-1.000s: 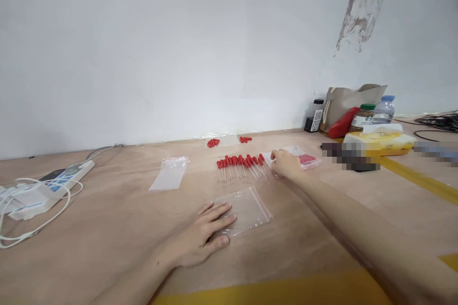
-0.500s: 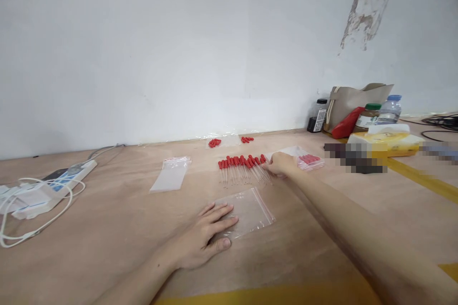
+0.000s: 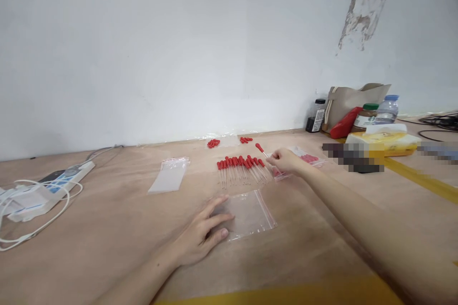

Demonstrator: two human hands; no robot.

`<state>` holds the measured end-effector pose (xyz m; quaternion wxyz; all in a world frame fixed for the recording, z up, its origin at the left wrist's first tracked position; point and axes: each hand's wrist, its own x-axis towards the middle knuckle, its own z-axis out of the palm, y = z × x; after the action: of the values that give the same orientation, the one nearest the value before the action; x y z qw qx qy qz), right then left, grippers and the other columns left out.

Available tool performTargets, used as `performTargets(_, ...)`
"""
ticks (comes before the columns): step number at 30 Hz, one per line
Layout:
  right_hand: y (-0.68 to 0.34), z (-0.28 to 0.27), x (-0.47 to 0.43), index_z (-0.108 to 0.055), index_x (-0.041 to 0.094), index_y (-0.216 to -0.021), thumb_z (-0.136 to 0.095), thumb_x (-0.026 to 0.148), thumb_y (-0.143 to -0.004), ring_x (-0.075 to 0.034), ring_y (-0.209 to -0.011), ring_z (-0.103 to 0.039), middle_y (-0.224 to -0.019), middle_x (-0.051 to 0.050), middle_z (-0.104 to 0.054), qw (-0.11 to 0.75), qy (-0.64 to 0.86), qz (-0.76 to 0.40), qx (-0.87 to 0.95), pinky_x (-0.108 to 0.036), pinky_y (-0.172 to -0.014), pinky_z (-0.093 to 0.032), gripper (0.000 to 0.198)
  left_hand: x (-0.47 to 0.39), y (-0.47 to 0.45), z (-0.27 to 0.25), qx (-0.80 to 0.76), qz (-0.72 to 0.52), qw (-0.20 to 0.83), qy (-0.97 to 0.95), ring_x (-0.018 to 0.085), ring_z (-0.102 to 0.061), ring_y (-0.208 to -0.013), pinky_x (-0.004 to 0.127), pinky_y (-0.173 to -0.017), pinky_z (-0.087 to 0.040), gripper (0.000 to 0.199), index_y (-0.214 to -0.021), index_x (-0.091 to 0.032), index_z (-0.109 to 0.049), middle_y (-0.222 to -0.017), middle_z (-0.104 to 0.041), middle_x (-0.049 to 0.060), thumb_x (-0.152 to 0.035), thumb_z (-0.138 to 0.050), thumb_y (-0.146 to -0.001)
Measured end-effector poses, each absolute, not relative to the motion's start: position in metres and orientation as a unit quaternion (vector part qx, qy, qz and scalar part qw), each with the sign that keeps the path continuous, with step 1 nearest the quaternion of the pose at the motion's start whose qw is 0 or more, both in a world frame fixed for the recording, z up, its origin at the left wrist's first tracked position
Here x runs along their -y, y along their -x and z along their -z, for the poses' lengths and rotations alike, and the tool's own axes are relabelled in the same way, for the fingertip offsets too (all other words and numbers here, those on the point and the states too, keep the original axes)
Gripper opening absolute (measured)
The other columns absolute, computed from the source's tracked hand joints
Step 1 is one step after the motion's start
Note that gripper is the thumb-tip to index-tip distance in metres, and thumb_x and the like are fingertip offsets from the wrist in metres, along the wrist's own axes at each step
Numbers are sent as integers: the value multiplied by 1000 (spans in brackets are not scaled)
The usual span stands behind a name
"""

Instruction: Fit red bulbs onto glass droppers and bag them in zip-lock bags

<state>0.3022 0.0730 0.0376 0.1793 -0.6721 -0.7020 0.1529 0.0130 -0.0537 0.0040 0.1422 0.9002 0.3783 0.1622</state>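
Between the fingertips of my right hand (image 3: 284, 160) is a glass dropper with a red rubber bulb (image 3: 259, 147), its bulb pointing up and to the left, lifted off the row. Just left of that hand lies a row of several red-bulbed droppers (image 3: 241, 164), their thin tips toward me. A clear zip bag with red pieces (image 3: 286, 176) sits under and beside the right hand. My left hand (image 3: 203, 231) rests with fingers spread on the left part of a flat clear zip bag (image 3: 254, 217), whose zip edge faces right.
A stack of zip bags (image 3: 170, 175) lies left of the droppers. Loose red bulbs (image 3: 213, 143) are near the wall. A power strip (image 3: 53, 190) with white cables is at far left. Bottles, a grey bag (image 3: 348, 105) and a tissue pack (image 3: 382, 143) stand at right.
My right hand has picked up one dropper from the right end of the row and raised it slightly. The bag of red pieces has shifted. My left hand's fingers have lifted and bent a little.
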Motion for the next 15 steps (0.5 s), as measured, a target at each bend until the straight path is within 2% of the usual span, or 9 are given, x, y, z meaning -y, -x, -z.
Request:
performTargets(1,-307,-35,-63,-58,13,-79,-40,37,-80,-13,-59,-56,-63,-3,-59,211,648,-179,709,-21,-52,-40,30,54,-12,-4,-379,-167,145,-899,24,-25,-128,41,-104,-26,33,-119,-26,-50,-141,-26,2,-31,-40,-88)
performTargets(3,-314,-25,-42,-50,13,-97,-46,36,-77,-10,-51,-51,-63,1,-56,352,563,-310,681,-19,-46,-37,31,55,-9,-3,-377,-170,150,-898,23,-29,-126,40,-103,-28,32,-119,-26,-51,-137,-33,2,-31,-42,-88)
performTargets(5,-317,-14,-24,-33,15,-116,-55,35,-71,-8,-45,-47,-58,6,-52,434,511,-396,628,-18,-41,-35,54,56,-8,-2,-375,-167,160,-898,22,-33,-123,39,-102,-30,34,-120,-27,-50,-135,-37,3,-31,-43,-87)
performTargets(7,-316,-3,-11,-18,18,-125,-61,34,-65,-8,-43,-47,-56,9,-49,481,480,-456,575,-17,-40,-36,76,56,-8,-2,-371,-161,175,-897,22,-37,-121,39,-101,-32,34,-121,-27,-48,-132,-41,4,-30,-43,-87)
performTargets(9,-311,4,-5,-11,21,-128,-65,32,-60,-9,-44,-49,-56,10,-48,519,464,-488,526,-18,-41,-39,87,56,-9,-2,-370,-155,187,-897,22,-39,-119,40,-101,-32,35,-122,-28,-48,-131,-43,3,-29,-42,-88)
performTargets(15,-290,15,-2,-1,24,-131,-64,24,-57,-11,-44,-55,-54,12,-47,585,484,-470,450,-23,-42,-48,97,56,-11,-5,-377,-147,192,-894,21,-39,-120,39,-101,-32,33,-120,-29,-50,-131,-43,2,-31,-41,-88)
